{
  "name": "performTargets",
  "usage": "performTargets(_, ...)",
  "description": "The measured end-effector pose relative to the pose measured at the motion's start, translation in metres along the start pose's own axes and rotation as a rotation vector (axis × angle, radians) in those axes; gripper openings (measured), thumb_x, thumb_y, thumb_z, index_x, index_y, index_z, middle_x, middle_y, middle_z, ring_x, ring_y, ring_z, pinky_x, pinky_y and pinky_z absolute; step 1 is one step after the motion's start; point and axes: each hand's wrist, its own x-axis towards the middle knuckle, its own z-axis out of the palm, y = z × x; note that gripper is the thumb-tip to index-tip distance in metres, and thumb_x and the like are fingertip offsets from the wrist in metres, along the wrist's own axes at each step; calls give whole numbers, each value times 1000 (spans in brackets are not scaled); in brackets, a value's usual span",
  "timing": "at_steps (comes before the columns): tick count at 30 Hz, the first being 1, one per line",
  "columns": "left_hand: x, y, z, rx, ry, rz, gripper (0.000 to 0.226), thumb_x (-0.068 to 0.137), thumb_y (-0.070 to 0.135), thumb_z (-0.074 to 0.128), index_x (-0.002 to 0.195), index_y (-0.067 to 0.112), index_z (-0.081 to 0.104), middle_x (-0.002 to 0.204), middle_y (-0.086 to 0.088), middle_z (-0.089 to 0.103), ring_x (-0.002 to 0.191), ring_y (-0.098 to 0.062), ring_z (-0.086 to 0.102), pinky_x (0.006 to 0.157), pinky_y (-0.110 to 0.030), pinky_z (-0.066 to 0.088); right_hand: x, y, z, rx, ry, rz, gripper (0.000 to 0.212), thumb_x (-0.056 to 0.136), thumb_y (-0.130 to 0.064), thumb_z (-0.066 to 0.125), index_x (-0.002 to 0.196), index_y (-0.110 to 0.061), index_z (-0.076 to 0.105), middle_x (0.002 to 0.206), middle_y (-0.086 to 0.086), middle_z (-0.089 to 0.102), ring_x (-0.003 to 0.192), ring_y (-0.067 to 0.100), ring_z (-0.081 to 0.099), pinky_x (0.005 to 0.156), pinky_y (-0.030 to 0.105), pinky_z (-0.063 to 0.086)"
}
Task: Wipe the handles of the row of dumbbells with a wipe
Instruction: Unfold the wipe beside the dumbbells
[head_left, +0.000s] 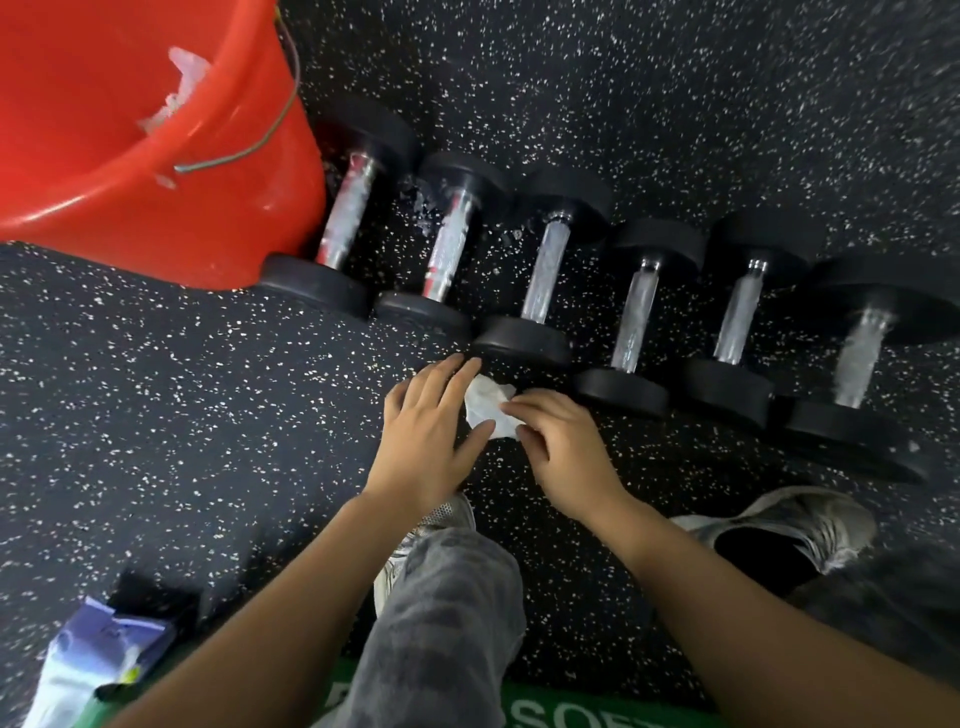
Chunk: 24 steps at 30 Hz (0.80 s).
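my right hand (561, 441) pinching crumpled wipe (485, 410), left hand (431, 426) straight-fingered against it; balled-up like this, prob skips spots on dumbbell handles (545, 280)

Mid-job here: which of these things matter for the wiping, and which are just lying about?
Job: wipe, pinched by right hand, touched by left hand; row of six dumbbells.
Lying about: red bucket, packet, green mat, shoes.

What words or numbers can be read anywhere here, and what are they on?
"SOF": white letters on the green mat, cut off by the picture's bottom edge.
Print on the wipes pack: too blurred to read.
On the dumbbells: no text can be made out.
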Motion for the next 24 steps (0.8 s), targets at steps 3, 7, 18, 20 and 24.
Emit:
performTargets(3,1,1,-15,-57,62,2,63,103,50,48,159,23,36,161,1,42,148,-19,37,120,-49,31,7,-19,-11,124,53,7,30,94,-13,69,122,-24,73,124,-11,69,121,17,61,107,45,46)
performTargets(7,2,5,-33,-140,108,30,57,107,40,47,160,24,35,161,2,43,149,-19,39,121,-46,32,17,-41,-29,257,85,-4,25,92,-7,72,112,-21,76,113,-12,71,111,9,66,98,34,53)
performTargets(18,12,12,-76,-400,219,-62,49,99,19,67,144,34,54,101,16,64,95,-14,62,94,-51,52,53,-81,-60,568,144,18,24,94,-9,71,116,-16,66,101,-6,75,92,10,71,80,22,54)
performTargets(20,14,12,-85,-403,261,-69,42,99,19,67,137,32,61,102,15,65,96,-11,62,96,-44,51,62,-83,-63,601,110,27,28,93,-15,74,119,-19,65,97,-1,74,85,16,71,76,30,56)
performTargets(24,17,11,-96,-517,333,-123,33,99,16,67,129,30,66,100,16,67,97,-9,64,85,-33,53,75,-87,-65,676,-17,58,38,90,-8,76,123,-16,61,98,4,78,88,19,75,80,33,61)
